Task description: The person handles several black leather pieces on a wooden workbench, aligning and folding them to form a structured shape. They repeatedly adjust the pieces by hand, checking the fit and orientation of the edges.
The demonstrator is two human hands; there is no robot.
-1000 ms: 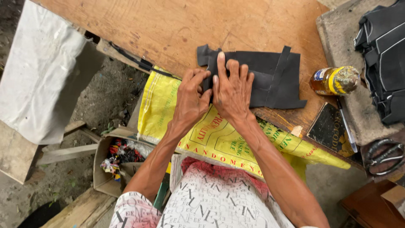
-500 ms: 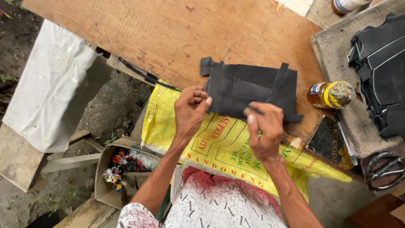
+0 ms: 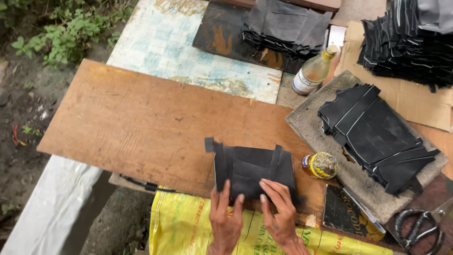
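Both hands now lie side by side on the near edge of the flat black leather piece with strap tabs [image 3: 252, 171], on the brown plywood board [image 3: 141, 127]; left hand [image 3: 225, 218] and right hand [image 3: 279, 212] press flat, fingers spread; its long axis runs left-right, just beyond the fingertips; a matte, limp black stack [image 3: 377, 134] lies far right.

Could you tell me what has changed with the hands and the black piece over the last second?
The right hand lifted off half a second ago and is now flat again on the near edge of the black cut piece, beside the left hand. The camera tilted up, bringing the glass bottle and stacks into view. The piece stays on the wooden board, the small jar to its right.
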